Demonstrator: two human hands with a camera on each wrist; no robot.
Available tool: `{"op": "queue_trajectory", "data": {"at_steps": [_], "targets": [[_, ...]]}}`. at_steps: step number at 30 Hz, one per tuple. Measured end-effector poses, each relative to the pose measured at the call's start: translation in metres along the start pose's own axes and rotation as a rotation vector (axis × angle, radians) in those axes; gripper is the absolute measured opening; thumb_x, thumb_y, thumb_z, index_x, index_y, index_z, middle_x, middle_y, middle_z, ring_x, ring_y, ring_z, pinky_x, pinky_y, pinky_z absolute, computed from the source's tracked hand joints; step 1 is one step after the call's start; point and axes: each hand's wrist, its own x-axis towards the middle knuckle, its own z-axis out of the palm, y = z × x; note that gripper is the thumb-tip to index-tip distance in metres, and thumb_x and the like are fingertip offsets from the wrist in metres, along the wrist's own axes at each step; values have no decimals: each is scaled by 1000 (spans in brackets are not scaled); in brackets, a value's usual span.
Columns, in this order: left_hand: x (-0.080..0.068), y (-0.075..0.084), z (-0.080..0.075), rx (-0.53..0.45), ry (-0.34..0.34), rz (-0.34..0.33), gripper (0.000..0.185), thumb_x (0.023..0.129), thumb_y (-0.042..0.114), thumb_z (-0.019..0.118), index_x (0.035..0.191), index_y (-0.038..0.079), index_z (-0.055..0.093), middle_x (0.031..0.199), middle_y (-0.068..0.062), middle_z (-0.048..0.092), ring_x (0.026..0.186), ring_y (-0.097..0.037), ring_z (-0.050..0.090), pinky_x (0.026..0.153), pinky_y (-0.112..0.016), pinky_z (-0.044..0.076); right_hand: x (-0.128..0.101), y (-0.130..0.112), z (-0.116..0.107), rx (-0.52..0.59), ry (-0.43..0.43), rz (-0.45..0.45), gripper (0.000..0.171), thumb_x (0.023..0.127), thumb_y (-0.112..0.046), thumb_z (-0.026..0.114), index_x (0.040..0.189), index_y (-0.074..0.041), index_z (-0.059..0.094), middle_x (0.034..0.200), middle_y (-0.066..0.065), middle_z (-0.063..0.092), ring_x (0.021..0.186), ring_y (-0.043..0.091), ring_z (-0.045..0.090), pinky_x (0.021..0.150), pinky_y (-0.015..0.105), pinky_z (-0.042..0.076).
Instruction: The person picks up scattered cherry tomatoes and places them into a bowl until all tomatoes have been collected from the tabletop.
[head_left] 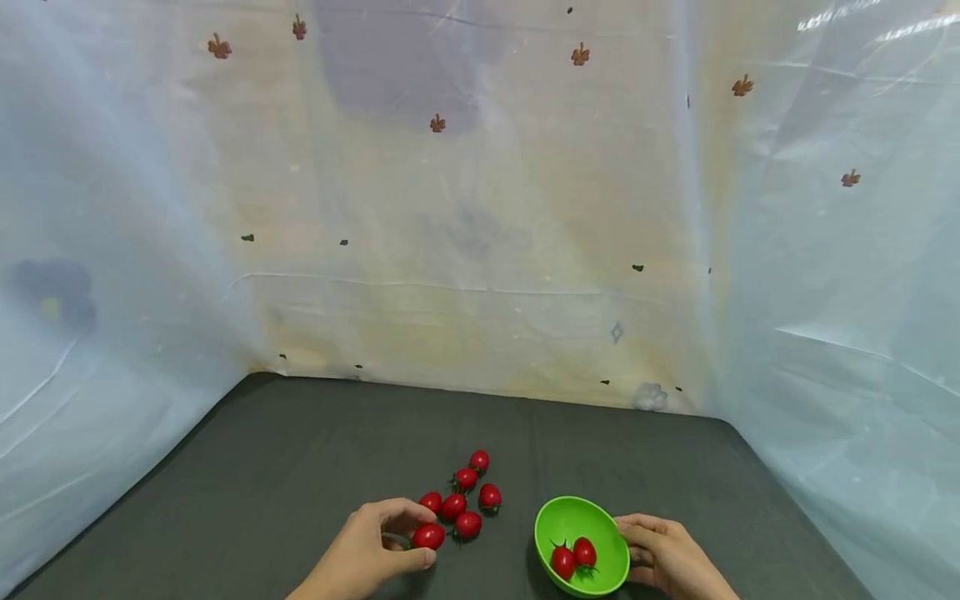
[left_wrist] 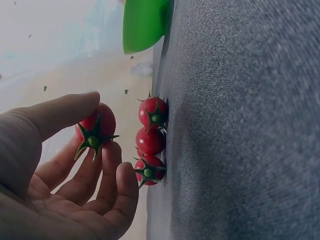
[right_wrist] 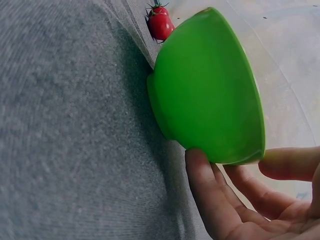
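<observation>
My left hand (head_left: pixel 373 546) pinches a cherry tomato (head_left: pixel 428 536) between thumb and fingers. In the left wrist view that tomato (left_wrist: pixel 96 127) is held above the cloth, its green calyx facing the camera. Just beyond the hand, several loose cherry tomatoes (head_left: pixel 453 507) lie in a cluster. To their right is a green bowl (head_left: pixel 551 517) with two cherry tomatoes (head_left: pixel 584 552) inside. My right hand (head_left: pixel 667 554) holds the bowl by its right side. The right wrist view has the thumb at the rim and fingers (right_wrist: pixel 207 192) against the outer wall.
A dark grey cloth (head_left: pixel 315 450) covers the table. Pale plastic sheeting (head_left: pixel 480 250) with small leaf prints stands behind the table and along both sides.
</observation>
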Motion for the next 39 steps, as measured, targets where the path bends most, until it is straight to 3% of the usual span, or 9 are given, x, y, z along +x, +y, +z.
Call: {"op": "queue_trajectory", "data": {"at_steps": [7, 22, 27, 34, 39], "targets": [[-4, -1, 1, -3, 2, -44, 35, 81, 21, 83, 111, 7, 70, 101, -1, 68, 91, -21, 62, 72, -36, 53, -1, 1, 2, -10, 7, -5, 36, 102, -22, 56, 122, 7, 63, 107, 10, 68, 93, 25, 66, 83, 45, 54], [-3, -4, 6, 1, 5, -39, 36, 81, 21, 83, 111, 6, 69, 97, -1, 68, 87, -21, 62, 69, -36, 53, -1, 3, 1, -8, 0, -2, 35, 102, -22, 55, 122, 7, 63, 108, 11, 68, 95, 27, 67, 83, 46, 54], [0, 5, 10, 23, 20, 26, 38, 82, 24, 82, 112, 5, 69, 100, 0, 68, 91, -22, 62, 71, -33, 53, 0, 1, 2, -11, -2, -8, 36, 102, -22, 55, 122, 7, 63, 109, 11, 68, 96, 27, 66, 83, 46, 54], [11, 24, 18, 89, 25, 131, 31, 83, 26, 81, 109, 15, 71, 100, 4, 70, 85, -19, 64, 69, -30, 52, 1, 0, 0, -25, 6, -11, 37, 102, -22, 56, 123, 8, 62, 110, 11, 67, 97, 27, 66, 83, 47, 54], [17, 36, 32, 78, 10, 191, 27, 82, 24, 81, 107, 20, 72, 94, 5, 70, 83, -16, 64, 70, -30, 52, 2, 1, -1, -17, -1, -6, 36, 102, -21, 55, 123, 8, 63, 109, 11, 68, 96, 27, 66, 83, 46, 54]]}}
